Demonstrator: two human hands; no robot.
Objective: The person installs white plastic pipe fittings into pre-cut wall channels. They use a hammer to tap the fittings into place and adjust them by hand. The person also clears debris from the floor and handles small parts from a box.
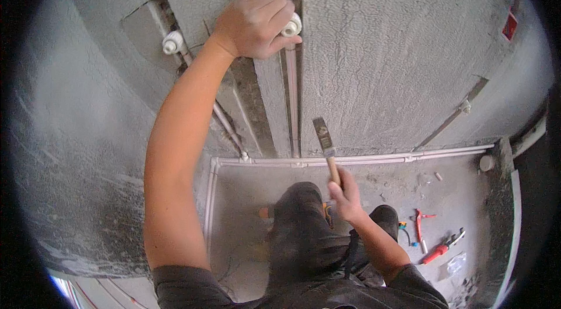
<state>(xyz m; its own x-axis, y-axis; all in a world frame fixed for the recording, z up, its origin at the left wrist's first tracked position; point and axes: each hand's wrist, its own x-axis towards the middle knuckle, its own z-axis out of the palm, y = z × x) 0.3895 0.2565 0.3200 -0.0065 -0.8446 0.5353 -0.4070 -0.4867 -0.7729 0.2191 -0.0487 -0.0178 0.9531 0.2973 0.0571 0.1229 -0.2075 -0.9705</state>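
My left hand [258, 21] is raised against the rough plastered wall, its fingers and thumb curled around a white pipe fitting [291, 27]. That fitting tops a pale pipe [292, 98] set in a vertical chase. My right hand [345, 195] grips the wooden handle of a hammer [325, 138], its metal head pointing up, apart from the wall. Left of my left hand, another white fitting [172, 42] sits on a slanting pipe [225, 122] in a second chase. Whether my left fingers hold anything else is hidden.
Paired pale pipes [368, 160] run along the foot of the wall. On the floor to the right lie red pliers-like tools [418, 223], a red-handled tool [442, 247] and a clear plastic bag [456, 264]. Another fitting [465, 107] protrudes from the right wall.
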